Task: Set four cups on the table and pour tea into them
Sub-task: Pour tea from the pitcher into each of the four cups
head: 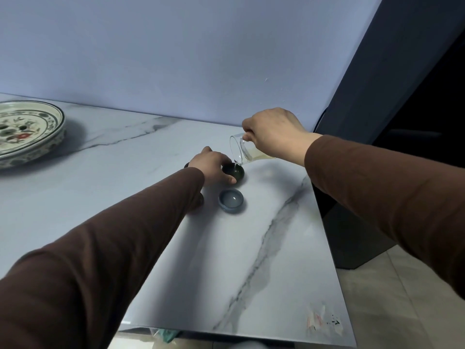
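Tea is tipped from a glass pitcher [240,149], pinched at its handle by the right hand [274,133].
Below the spout, a small dark cup [237,172] is steadied at its rim by left hand [214,167] fingertips; both are judged fragile and slippery.

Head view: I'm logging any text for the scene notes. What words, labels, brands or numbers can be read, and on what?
None can be read.
Painted plate: floral pattern only, no writing.
Table, near right corner: smudged coloured marks, too blurred to tell whether they are text.

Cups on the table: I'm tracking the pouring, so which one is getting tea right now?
The dark cup, steadied by the left hand, sits under the tilted glass pitcher. The blue cup stands apart, nearer the person.
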### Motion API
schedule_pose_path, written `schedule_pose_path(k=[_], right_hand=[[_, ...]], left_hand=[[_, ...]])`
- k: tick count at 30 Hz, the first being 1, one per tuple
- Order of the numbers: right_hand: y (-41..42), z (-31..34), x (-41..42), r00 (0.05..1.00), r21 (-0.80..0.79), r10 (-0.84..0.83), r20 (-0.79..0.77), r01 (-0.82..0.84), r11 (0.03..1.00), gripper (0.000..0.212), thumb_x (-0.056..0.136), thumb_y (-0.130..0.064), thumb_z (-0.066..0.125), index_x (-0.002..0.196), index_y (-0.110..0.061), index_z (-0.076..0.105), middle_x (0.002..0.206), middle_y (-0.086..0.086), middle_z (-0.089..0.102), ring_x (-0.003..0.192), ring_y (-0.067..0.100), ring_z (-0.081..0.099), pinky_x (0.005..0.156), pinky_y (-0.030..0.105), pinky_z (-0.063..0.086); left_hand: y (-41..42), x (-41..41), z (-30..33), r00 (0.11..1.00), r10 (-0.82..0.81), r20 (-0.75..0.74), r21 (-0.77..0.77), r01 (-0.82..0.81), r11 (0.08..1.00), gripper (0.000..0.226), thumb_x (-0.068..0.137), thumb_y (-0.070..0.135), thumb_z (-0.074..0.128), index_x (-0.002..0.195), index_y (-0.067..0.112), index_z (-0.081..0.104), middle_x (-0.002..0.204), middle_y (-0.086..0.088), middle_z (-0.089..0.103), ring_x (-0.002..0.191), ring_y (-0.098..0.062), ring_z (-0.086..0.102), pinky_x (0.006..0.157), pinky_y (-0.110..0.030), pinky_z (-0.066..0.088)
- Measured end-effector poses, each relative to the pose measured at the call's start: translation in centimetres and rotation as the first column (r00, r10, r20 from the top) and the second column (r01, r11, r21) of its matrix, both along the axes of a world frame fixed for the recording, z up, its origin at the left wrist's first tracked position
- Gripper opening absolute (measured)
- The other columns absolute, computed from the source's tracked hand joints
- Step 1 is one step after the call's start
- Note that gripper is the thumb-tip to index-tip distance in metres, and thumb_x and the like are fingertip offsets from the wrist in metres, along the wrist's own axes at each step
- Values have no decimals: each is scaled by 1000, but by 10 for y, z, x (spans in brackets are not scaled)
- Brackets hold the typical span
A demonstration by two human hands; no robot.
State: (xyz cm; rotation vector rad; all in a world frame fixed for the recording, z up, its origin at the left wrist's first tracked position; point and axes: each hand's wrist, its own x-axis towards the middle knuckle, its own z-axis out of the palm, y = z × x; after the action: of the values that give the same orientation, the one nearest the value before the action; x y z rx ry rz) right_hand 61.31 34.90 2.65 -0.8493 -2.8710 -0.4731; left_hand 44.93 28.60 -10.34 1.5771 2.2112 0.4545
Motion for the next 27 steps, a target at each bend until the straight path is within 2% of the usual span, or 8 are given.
schedule_pose_path(k=[15,27], right_hand=[[-9,15,-1,998,73,42,53,-46,996,22,100,-33,48,81,-21,46,75,-1,47,71,28,43,59,31,28],[-15,20,-5,993,116,54,104,-67,991,21,100,-29,49,81,-21,46,71,-3,42,71,27,41,53,28,20]], left_hand=[[-1,1,3,1000,-16,-23,2,16,1000,61,62,60,76,119,44,63,114,-1,43,102,-26,57,95,-38,51],[-1,2,6,998,-20,-51,-10,20,1000,55,63,59,78,114,42,65,112,-1,41,97,-25,58,92,-37,52]])
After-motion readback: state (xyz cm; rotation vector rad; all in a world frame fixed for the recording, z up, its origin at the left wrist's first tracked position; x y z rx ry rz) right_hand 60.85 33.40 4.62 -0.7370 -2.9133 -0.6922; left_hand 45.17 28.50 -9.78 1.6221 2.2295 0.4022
